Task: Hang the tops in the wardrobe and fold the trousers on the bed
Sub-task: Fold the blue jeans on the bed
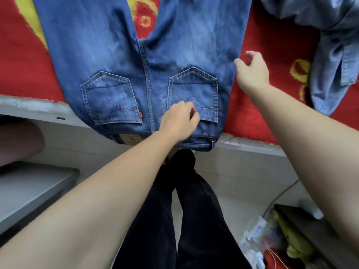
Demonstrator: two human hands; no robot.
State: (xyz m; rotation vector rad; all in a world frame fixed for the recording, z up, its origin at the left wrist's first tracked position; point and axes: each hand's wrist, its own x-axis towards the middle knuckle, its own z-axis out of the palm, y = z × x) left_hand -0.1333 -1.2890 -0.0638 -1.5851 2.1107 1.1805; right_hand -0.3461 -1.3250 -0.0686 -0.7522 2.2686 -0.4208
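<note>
Blue jeans (pixel 108 55) lie flat on the bed, back pockets up, legs pointing away and the waistband hanging slightly over the near edge. My left hand (pixel 179 121) rests on the jeans at the lower part of the right back pocket, its fingers loosely curled with no fabric plainly gripped. My right hand (pixel 251 71) hovers at the jeans' right side seam with spread, relaxed fingers, the thumb just at the fabric's edge. A light blue denim shirt (pixel 330 55) lies crumpled on the bed at the far right.
The bed has a red cover with yellow patterns (pixel 262 117) and a grey near edge (pixel 29 105). I stand against it in dark trousers (pixel 194 220). A grey low surface (pixel 29 191) sits at the left. A power strip and clutter (pixel 258 230) lie on the floor at the right.
</note>
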